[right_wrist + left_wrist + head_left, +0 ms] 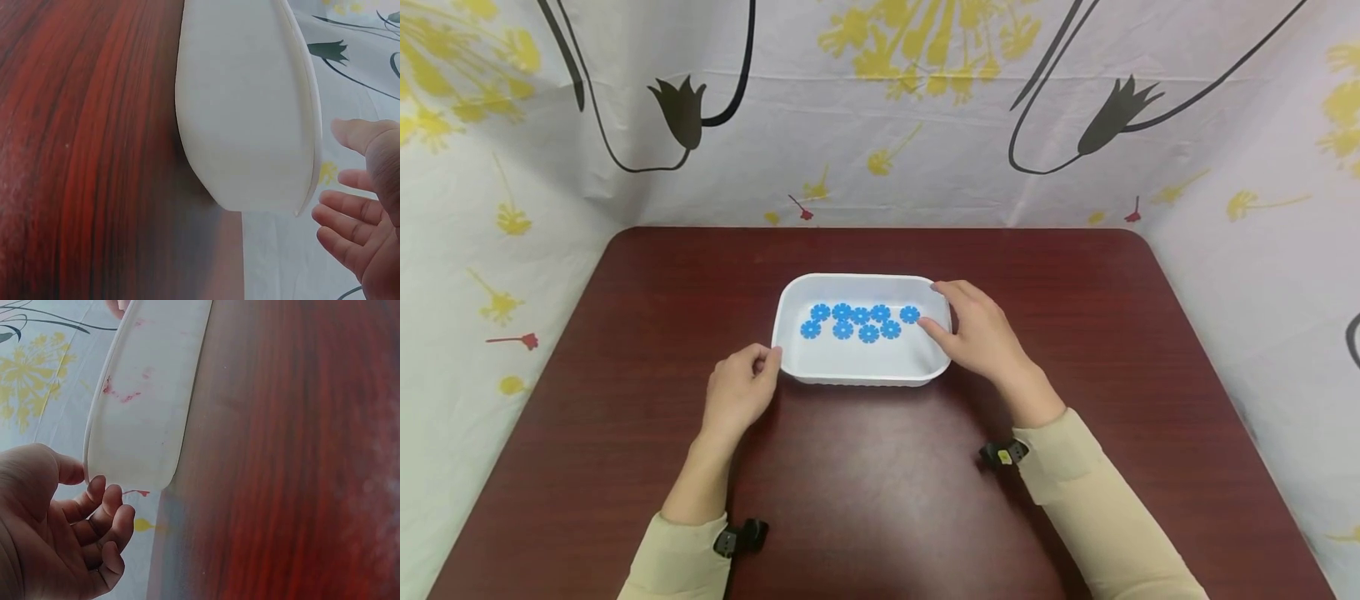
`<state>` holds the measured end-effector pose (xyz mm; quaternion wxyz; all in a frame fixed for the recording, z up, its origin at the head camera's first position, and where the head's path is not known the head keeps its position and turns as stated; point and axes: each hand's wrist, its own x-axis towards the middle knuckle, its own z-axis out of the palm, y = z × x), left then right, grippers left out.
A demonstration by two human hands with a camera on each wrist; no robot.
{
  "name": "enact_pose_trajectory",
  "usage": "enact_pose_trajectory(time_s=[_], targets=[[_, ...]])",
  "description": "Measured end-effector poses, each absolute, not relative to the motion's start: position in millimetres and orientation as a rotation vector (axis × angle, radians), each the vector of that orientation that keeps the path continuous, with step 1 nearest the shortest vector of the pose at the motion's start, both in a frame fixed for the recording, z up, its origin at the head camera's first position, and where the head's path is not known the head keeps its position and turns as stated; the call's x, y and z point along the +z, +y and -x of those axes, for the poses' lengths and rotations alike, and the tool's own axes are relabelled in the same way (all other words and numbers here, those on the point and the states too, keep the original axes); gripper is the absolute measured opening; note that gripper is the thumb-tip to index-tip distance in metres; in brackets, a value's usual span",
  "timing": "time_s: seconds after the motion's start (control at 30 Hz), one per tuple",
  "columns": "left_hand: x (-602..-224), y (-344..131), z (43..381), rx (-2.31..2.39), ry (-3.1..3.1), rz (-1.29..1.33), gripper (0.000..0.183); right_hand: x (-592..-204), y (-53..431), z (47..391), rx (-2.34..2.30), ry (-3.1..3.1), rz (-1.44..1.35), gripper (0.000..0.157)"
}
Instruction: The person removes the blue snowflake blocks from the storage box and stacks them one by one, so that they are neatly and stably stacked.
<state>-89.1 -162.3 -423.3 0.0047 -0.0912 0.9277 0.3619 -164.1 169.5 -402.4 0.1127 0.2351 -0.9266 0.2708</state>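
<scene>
A white plastic tray (pixel 856 380) with rounded corners stands on the table. Several blue notched discs (pixel 868 334) lie flat inside it, mostly in two loose rows. At the front left corner my left hand (pixel 739 396) pinches the rim between thumb and forefinger; its other fingers curl loosely in the left wrist view. My right hand (pixel 983 337) reaches over the tray's right end, fingers spread, with the thumb tip near the rightmost disc (pixel 909 314). From the right wrist view, that hand's fingers (pixel 353 219) are relaxed and apart, beside the rim, holding nothing.
The dark red wooden table (pixel 865 467) has rounded far corners. Behind it and along both sides hangs a white cloth (pixel 925 183) with yellow and grey flower prints. Small black cameras sit at the left cuff (pixel 741 539) and the right cuff (pixel 1003 454).
</scene>
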Motion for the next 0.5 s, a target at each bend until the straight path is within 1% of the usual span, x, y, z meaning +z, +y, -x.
enact_pose_trajectory(time_s=[0.5], targets=[[-421.8, -163.5, 89.4, 1.124, 2.93, 0.254, 0.036, -400.0, 156.6, 171.9, 0.661, -2.822, -0.786, 0.057]])
